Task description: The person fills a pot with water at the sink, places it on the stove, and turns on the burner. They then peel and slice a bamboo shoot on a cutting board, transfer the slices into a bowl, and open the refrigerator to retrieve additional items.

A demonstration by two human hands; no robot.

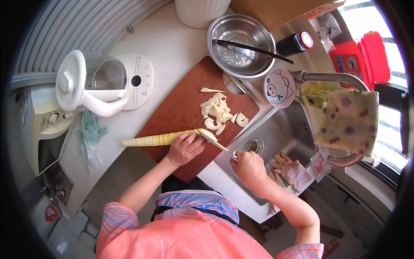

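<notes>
A long, pale, ringed bamboo shoot (152, 139) lies across the lower part of a reddish-brown cutting board (181, 113), its tapered end reaching past the board's left edge. Fingers of my left hand (187, 149) press on the shoot near its cut end. My right hand (250, 168) grips the handle of a knife (223, 148), whose blade meets that cut end, with pale matter on the blade. Beyond the blade, cut slices (215, 108) lie in a loose pile on the board. One thin tip piece (212, 90) rests apart, above the pile.
A steel bowl (220, 63) with a dark stick across it stands behind the board, near a dark jar (288, 45) and a pig-face bowl (279, 89). At right is a sink (291, 126) with rubber gloves (291, 171). At left stand a kettle (106, 100) and green gloves (90, 129).
</notes>
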